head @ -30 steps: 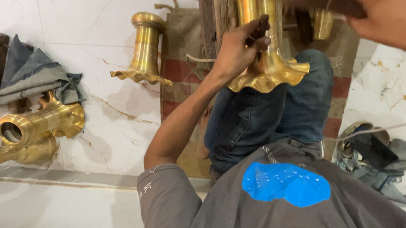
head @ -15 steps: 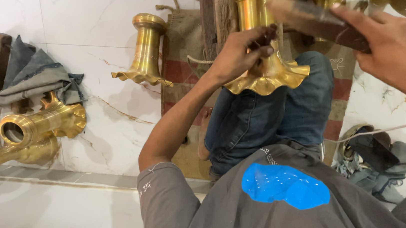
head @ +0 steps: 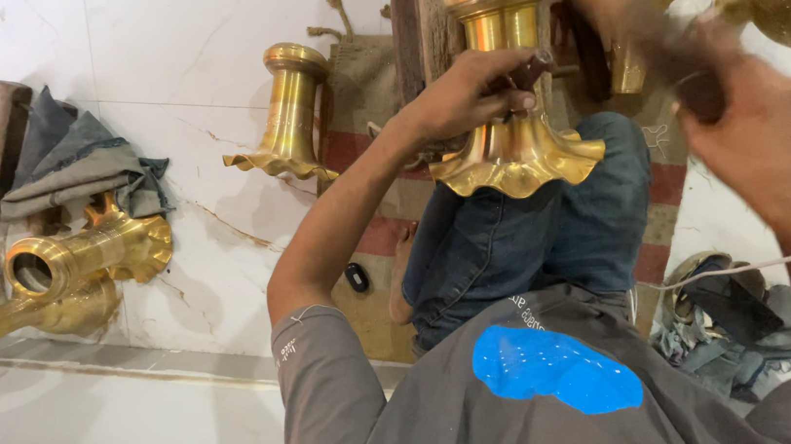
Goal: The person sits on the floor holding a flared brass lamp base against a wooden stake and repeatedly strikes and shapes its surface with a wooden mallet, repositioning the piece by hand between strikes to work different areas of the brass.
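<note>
Brass stand point(head: 514, 141) in left hand point(head: 461, 98) grip

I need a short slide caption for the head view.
Left hand steadies a fluted brass stand on the knee; right hand grips a dark tool.

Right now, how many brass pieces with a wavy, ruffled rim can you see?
3: one held in the left hand at centre, one behind it on the floor, one lying at left. Others may be hidden.
</note>
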